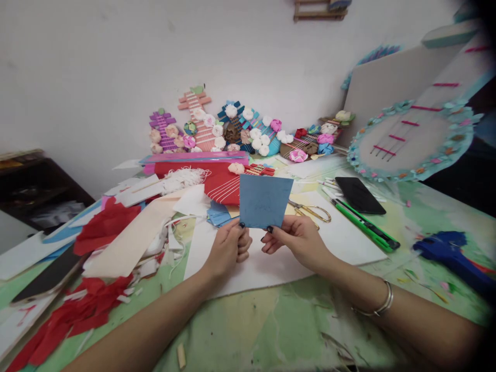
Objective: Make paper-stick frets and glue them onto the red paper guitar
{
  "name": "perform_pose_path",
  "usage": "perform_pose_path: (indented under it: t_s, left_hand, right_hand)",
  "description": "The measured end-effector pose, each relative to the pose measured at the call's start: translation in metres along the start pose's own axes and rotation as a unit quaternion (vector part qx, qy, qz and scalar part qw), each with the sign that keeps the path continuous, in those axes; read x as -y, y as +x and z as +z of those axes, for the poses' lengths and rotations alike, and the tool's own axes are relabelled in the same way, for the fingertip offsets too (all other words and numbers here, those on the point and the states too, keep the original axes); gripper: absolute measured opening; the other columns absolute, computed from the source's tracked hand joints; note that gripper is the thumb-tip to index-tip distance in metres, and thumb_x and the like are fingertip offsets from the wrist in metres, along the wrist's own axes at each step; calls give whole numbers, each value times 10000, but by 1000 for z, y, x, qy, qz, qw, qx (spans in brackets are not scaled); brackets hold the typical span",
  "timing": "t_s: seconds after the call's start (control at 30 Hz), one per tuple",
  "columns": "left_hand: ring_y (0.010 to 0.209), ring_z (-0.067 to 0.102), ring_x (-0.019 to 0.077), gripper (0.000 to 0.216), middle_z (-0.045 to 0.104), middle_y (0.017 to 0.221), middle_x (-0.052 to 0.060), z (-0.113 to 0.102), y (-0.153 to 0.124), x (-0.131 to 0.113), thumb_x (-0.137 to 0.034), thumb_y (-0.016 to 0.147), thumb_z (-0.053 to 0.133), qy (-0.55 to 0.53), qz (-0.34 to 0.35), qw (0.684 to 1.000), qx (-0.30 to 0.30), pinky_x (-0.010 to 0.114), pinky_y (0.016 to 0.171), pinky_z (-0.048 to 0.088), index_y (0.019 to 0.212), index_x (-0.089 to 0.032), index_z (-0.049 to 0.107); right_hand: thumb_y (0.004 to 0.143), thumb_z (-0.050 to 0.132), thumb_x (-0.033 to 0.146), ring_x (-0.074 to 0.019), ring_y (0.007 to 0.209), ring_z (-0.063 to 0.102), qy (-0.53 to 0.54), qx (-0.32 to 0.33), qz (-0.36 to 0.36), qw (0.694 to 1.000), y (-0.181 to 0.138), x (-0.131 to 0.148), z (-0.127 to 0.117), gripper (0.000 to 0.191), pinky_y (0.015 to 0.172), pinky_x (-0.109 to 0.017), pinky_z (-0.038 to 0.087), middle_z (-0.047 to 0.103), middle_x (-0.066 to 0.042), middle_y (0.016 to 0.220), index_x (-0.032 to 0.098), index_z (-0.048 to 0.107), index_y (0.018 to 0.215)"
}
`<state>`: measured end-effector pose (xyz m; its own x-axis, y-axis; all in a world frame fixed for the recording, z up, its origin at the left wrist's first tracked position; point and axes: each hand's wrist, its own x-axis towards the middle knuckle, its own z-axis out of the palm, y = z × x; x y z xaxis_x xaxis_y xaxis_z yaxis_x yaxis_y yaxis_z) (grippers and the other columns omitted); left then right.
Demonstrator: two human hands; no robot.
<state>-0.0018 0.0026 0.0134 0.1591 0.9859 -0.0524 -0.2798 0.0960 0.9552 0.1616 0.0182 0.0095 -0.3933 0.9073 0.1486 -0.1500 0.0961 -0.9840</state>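
A flat blue piece of paper (265, 201), nearly square, is held up in front of me over a white sheet (271, 268). My left hand (232, 240) pinches its lower left corner between thumb and curled fingers. On the lower right edge, my right hand (296, 238) grips it, thumb in front and fingers behind. Behind the paper, gold-handled scissors (315, 212) lie partly hidden. Smaller blue paper pieces (219, 213) rest just beyond my left hand. A red guitar-shaped craft (222, 186) with white strings is partly covered by the blue paper.
Right of the sheet are a green box cutter (364, 226), a black phone (360, 195) and a blue glue gun (451, 253). Red crepe paper (104, 225) and scraps crowd the left. Flower-decorated crafts (201, 124) line the wall; a large guitar-shaped piece (411, 134) leans at right.
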Motion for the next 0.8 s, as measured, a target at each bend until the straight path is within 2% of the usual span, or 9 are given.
perform_pose_path:
  t_s: [0.33,0.8]
  left_hand:
    - [413,131,45,219,194,485,-96,0,-1,-2,-176,773,434,-10,-1,1000,-4,128,349,113,610,-196,289]
    - [414,100,46,204,164,490,-96,-2,4,2,-122,691,434,-36,-19,999,-14,139,344,83,606,-202,267]
  right_hand:
    - [766,612,338,-164,591,677,-6,1,-7,1000,-1,-1,0,238,581,-277,577,677,-65,683,101,621,745]
    - [801,569,289,-175,601,681,-49,7,-33,998,-2,-3,0,206,603,-301,585,678,-77,674,96,617,751]
